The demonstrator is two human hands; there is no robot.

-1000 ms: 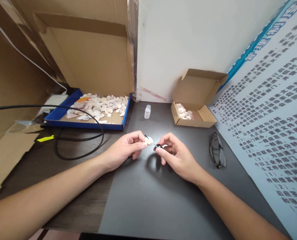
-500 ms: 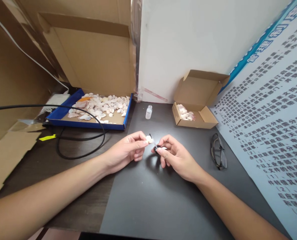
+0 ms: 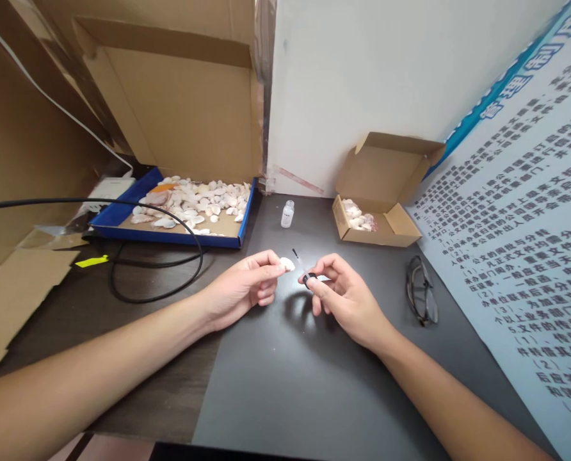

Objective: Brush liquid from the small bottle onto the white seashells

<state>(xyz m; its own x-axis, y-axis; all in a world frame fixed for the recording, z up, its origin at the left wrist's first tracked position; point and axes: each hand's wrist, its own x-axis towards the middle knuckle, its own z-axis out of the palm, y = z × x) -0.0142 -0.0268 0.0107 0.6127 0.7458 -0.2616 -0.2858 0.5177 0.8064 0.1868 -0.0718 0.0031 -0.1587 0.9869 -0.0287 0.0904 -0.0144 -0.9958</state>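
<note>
Between thumb and fingers, my left hand (image 3: 247, 286) pinches a small white seashell (image 3: 287, 264). My right hand (image 3: 344, 294) grips the black cap of a brush applicator (image 3: 308, 279); its clear stem ends in dark bristles that point up and left, just apart from the shell. Beyond both hands a small clear bottle (image 3: 287, 214) with a label stands upright and uncapped on the grey mat (image 3: 285, 384).
A blue-edged box (image 3: 170, 237) full of white shells stands at the left back. On the right sit a small open cardboard box (image 3: 376, 237) holding shells and a pair of glasses (image 3: 420, 291). A black cable (image 3: 155, 301) loops left of my hands.
My right hand has drawn back slightly to the right. The brush tip, earlier over the shell, is now clear of it. My left hand still holds the shell in about the same place.
</note>
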